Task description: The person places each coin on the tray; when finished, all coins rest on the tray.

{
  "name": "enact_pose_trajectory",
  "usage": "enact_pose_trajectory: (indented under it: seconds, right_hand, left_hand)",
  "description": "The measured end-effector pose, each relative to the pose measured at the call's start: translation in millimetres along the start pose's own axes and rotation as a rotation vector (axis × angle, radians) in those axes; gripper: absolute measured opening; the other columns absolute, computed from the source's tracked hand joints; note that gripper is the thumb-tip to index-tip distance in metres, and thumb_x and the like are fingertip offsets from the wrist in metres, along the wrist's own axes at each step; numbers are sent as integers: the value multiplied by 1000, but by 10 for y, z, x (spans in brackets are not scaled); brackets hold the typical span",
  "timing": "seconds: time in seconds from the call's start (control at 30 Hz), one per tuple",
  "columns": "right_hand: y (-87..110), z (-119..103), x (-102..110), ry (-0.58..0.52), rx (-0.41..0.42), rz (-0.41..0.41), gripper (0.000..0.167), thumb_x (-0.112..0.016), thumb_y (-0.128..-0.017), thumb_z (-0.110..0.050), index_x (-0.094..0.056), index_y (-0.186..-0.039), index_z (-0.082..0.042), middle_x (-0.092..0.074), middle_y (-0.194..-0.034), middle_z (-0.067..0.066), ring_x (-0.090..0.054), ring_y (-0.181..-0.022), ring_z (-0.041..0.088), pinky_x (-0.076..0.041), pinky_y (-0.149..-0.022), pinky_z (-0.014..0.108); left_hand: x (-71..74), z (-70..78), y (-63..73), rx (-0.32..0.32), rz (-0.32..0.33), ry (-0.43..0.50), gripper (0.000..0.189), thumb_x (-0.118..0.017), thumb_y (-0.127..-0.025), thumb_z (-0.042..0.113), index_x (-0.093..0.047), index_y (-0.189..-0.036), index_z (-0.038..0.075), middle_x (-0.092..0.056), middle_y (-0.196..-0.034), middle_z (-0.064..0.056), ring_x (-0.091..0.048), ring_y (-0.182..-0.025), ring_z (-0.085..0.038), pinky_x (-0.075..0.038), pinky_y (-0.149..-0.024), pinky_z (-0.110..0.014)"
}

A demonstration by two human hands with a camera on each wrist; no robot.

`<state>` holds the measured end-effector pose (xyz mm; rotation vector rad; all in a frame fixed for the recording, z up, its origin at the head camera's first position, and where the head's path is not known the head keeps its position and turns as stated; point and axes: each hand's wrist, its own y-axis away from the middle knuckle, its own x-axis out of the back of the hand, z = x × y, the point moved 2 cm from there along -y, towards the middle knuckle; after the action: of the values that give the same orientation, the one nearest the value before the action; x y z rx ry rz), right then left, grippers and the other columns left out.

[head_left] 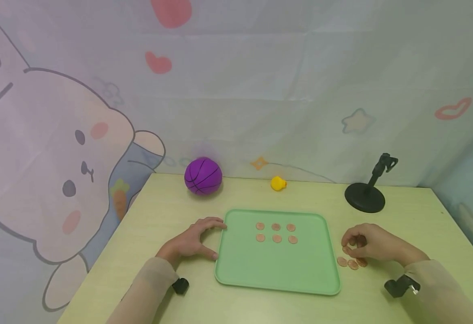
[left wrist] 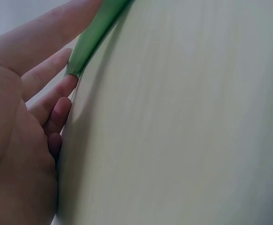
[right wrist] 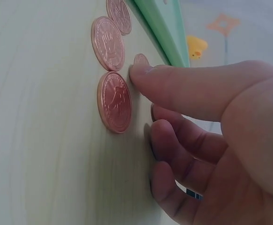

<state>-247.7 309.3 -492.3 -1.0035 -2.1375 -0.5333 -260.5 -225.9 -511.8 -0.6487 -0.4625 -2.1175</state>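
Left hand [head_left: 189, 240] was spread wide, thumb and fingertips at the left rim of the green tray [head_left: 277, 274], nothing gripped. Right hand [head_left: 376, 243] was bent over the table right of the tray, thumb and forefinger closed in on one copper coin [head_left: 346, 249]; couldn't tell whether it was pinched or only touched. Three loose coins [head_left: 353, 264] lay just beside, bunched close. Six coins [head_left: 277, 239] sat on the tray in two rows of three. Risks, as judged: flat thin edge could slip from the fingertips; thumb could knock neighbours; a left-hand nudge on the rim could skew the rows.
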Motion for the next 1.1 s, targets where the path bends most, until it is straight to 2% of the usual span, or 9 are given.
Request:
enact_pose_trajectory:
  seconds: [0.47,1.1]
  right_hand:
    - [-65,-54,10,-3,-62,-54,20,-80,-87,-6,-72,-100,-17,-57,-83,-5,-51,-72,6,-43,-64,24]
    - [-56,-59,-12,-35,-60,-60,20,-77,-87,-2,-72,-99,-16,-56,-81,-5,-49,-68,6,-42,-60,24]
  left_hand:
    - [7,21,15,-5,6,3,80,-97,-73,26,-61,-144,26,-42,-162,-2,-28,-152,-33,-17,-123,-63]
    - [5,4,16,-7,13,17,81,-98,-71,28,-62,-143,26,-42,-162,-1,-25,-154,-31,-15,-124,-63]
